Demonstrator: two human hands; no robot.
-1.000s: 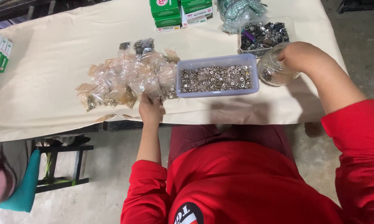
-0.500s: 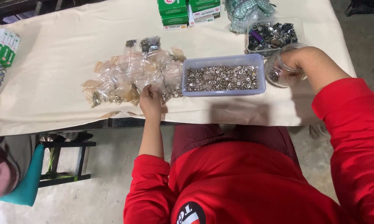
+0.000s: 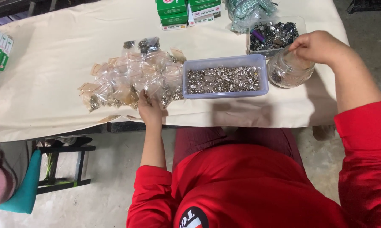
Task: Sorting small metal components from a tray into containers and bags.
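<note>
Fingers of the left hand (image 3: 149, 110) lie spread and flat on the near edge of the pile of small clear bags (image 3: 133, 80), holding nothing; these bags look light, limp and slick, so I judge a pinch at a top corner would grip best. Farther right, beyond the lavender tray of metal snaps (image 3: 224, 79), the right hand (image 3: 319, 45) curls loosely over the mouth of the clear jar (image 3: 288, 69), likely rigid and slippery, best clasped around its wall.
</note>
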